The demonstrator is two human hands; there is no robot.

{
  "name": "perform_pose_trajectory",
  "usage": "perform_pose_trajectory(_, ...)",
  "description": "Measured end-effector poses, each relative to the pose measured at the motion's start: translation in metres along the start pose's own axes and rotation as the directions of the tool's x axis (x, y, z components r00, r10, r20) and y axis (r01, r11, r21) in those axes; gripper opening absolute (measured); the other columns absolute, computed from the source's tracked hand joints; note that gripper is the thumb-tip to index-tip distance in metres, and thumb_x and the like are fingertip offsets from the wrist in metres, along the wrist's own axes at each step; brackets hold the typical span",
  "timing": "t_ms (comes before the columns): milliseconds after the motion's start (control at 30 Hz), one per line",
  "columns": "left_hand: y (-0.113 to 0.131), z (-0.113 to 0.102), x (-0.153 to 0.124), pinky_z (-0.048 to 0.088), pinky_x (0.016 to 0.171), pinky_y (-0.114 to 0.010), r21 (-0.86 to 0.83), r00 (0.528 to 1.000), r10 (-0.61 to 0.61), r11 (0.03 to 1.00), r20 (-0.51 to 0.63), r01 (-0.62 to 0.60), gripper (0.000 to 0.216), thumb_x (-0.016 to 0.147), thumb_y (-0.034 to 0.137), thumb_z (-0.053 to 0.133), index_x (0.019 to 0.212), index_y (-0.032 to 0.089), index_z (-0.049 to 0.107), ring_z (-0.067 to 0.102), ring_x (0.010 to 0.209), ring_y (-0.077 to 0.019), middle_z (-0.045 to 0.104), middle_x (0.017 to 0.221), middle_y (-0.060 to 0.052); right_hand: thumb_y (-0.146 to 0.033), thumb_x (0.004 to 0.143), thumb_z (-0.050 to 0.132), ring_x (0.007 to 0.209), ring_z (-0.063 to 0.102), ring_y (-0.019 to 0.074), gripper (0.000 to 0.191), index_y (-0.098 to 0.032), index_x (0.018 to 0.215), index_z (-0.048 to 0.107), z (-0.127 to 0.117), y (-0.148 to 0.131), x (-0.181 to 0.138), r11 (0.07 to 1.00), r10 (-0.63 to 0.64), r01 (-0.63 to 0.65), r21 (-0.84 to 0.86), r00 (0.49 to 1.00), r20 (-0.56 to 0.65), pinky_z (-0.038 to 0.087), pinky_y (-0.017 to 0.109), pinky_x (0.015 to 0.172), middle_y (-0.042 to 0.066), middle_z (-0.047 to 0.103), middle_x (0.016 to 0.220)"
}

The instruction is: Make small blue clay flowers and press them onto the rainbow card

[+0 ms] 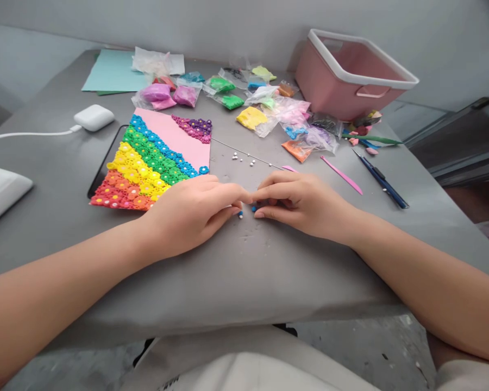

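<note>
My left hand (pixel 195 212) rests on the table beside the flower picture, fingers curled together. A small blue clay bit (pixel 240 213) with a white end is at its thumb tip; what lies inside the pinch is hidden. Opposite, my right hand (pixel 305 203) holds a small blue clay ball (pixel 254 208) at its thumb and fingertips. The index fingertips of both hands meet. Rows of red, orange, yellow, green, blue and purple clay flowers cover much of a pink sheet (pixel 167 127), which lies on a dark tablet-like slab (pixel 106 165). Tiny white balls (pixel 235 157) lie behind my hands.
Bagged coloured clay (pixel 250 117) is spread along the back, near a pink bin (pixel 334 81). To the right lie a pink clay tool (pixel 342 175) and a dark blue pen-like knife (pixel 381 179). A thin metal rod (pixel 248 154), light-blue paper (pixel 114 70) and a white earbud case (pixel 93 117) stand farther off.
</note>
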State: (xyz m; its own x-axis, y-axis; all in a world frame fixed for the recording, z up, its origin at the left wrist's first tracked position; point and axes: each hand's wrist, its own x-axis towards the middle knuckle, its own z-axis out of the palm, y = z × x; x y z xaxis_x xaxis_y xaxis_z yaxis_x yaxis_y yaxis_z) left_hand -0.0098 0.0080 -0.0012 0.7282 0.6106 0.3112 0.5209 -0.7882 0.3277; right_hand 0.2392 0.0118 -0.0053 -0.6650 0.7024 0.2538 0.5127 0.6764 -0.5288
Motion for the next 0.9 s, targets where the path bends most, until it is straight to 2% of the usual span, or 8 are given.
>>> perform_pose_trajectory(267, 0.000, 0.001, 0.001, 0.045, 0.074, -0.024, -0.059, 1.000, 0.000, 0.998, 0.016, 0.000, 0.021, 0.098, 0.015, 0.058, 0.113, 0.022, 0.069, 0.063, 0.082, -0.0157, 0.072, 0.087, 0.000, -0.020, 0.091, 0.070, 0.072, 0.061, 0.0131, 0.009, -0.020, 0.093, 0.078, 0.000, -0.002, 0.001, 0.999, -0.021, 0.020, -0.025, 1.000, -0.006, 0.048, 0.026, 0.066, 0.005, 0.070, 0.090)
perform_pose_trajectory(500, 0.001, 0.002, 0.002, 0.045, 0.076, -0.024, -0.055, 0.999, 0.000, 0.998, 0.034, 0.002, 0.019, 0.098, 0.014, 0.056, 0.113, 0.021, 0.066, 0.063, 0.085, -0.0153, 0.075, 0.093, 0.000, -0.017, 0.093, 0.067, 0.078, 0.066, 0.0137, 0.010, -0.020, 0.091, 0.076, 0.007, -0.009, 0.001, 0.995, -0.100, 0.099, -0.015, 0.993, -0.058, 0.052, 0.025, 0.070, 0.005, 0.072, 0.090)
perform_pose_trajectory(667, 0.000, 0.003, 0.001, 0.045, 0.079, -0.024, -0.059, 0.999, -0.012, 0.998, 0.030, 0.014, 0.022, 0.097, 0.014, 0.057, 0.116, 0.021, 0.065, 0.065, 0.088, -0.0154, 0.075, 0.098, 0.001, -0.016, 0.091, 0.068, 0.076, 0.066, 0.0130, 0.009, -0.020, 0.090, 0.076, 0.010, -0.010, 0.001, 0.993, -0.111, 0.108, -0.045, 0.991, -0.081, 0.052, 0.024, 0.069, 0.004, 0.072, 0.088)
perform_pose_trajectory(900, -0.002, 0.003, 0.002, 0.045, 0.079, -0.026, -0.049, 0.998, -0.038, 0.998, 0.045, 0.041, 0.022, 0.097, 0.017, 0.059, 0.117, 0.021, 0.064, 0.065, 0.090, -0.0174, 0.076, 0.094, 0.001, -0.017, 0.091, 0.070, 0.075, 0.065, 0.0126, 0.007, -0.021, 0.090, 0.075, 0.013, -0.011, 0.001, 0.993, -0.103, 0.098, -0.063, 0.992, -0.079, 0.050, 0.023, 0.068, 0.003, 0.071, 0.088)
